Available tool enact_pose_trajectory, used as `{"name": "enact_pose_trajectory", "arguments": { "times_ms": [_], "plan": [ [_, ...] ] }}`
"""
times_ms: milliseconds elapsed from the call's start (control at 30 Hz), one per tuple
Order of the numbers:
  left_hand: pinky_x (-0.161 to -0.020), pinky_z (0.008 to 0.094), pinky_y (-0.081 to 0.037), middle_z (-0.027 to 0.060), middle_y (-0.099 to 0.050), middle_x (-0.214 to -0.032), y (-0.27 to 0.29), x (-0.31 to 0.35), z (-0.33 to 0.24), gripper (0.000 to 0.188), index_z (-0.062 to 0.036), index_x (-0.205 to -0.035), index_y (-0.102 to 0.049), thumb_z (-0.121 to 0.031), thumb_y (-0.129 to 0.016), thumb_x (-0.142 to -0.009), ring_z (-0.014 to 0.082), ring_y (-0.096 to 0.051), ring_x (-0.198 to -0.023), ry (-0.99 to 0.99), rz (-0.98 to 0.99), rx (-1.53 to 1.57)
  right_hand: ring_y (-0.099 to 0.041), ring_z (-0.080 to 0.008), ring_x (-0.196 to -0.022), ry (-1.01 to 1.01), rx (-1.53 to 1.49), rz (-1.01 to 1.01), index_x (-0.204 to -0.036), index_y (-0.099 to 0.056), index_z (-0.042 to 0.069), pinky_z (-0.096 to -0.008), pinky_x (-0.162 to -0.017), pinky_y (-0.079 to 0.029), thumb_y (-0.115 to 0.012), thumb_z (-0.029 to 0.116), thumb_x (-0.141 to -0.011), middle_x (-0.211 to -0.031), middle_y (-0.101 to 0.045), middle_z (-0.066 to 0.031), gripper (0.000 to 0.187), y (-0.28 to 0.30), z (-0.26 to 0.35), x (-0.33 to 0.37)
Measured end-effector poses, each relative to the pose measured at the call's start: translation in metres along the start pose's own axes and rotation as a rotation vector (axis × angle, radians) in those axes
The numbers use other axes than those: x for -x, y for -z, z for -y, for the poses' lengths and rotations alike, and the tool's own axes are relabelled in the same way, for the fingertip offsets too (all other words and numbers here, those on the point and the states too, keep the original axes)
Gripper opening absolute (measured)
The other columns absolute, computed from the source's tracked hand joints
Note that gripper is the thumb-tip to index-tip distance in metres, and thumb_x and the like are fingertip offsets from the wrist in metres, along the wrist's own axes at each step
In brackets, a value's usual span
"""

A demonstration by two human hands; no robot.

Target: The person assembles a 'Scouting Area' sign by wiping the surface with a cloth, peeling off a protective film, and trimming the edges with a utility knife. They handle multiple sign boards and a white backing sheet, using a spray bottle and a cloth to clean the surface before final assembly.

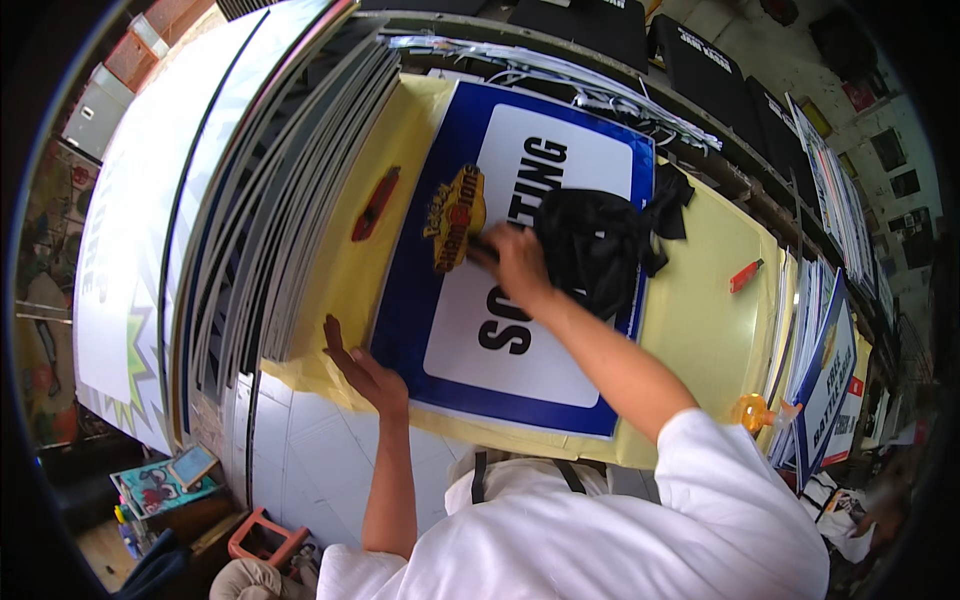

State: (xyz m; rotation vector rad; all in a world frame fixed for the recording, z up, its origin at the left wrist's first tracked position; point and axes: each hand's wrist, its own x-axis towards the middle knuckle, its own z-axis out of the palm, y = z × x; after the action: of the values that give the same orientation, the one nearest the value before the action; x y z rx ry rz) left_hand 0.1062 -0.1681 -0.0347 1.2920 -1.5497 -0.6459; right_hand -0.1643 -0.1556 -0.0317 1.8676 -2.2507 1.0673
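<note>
Two hands work here: my left hand (pixel 370 373) spread, beside the blue-bordered sign (pixel 455 330); my right hand (pixel 517 265) curled over it, hold I cannot tell; black cloth (pixel 595 252) on it, yellow sheeting (pixel 705 330) beneath.

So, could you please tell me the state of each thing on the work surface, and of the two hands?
Blue-and-white sign: flat, face up, partly covered.
Black cloth: crumpled, lying over the sign.
Yellow sheet: spread beneath the sign.
Red tool left of the sign: lying down.
Red tool right of the sign: lying down.
Left hand: open, fingers extended.
Right hand: over the sign, grip unclear.
</note>
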Motion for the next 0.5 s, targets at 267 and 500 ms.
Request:
{"name": "enact_pose_trajectory", "arguments": {
  "times_ms": [267,500],
  "plan": [
    [-0.128,0.0561,-0.006,0.0227,-0.045,-0.157,0.004,0.005,0.003,0.061,0.0066,-0.153,-0.035,-0.039,-0.023,-0.114,0.0376,-0.035,-0.151,-0.053,-0.001,0.016,-0.069,-0.0279,-0.083,0.002,0.082,-0.003,-0.089,-0.073,0.006,-0.0395,-0.075,-0.045,-0.081,0.017,-0.085,-0.092,-0.071,-0.0083,0.015,-0.003,0.012,0.006],
    [-0.127,0.0571,-0.006,0.0227,-0.046,-0.156,-0.002,0.0,0.001,0.057,0.0062,-0.153,-0.035,-0.035,-0.026,-0.113,0.0383,-0.035,-0.151,-0.023,-0.057,0.104,-0.066,-0.0313,-0.08,0.084,0.037,0.032,-0.087,-0.07,0.005,-0.0409,-0.072,-0.045,-0.08,0.017,-0.085,-0.09,-0.07,-0.0101,0.016,0.005,0.032,0.04]
  ]
}}
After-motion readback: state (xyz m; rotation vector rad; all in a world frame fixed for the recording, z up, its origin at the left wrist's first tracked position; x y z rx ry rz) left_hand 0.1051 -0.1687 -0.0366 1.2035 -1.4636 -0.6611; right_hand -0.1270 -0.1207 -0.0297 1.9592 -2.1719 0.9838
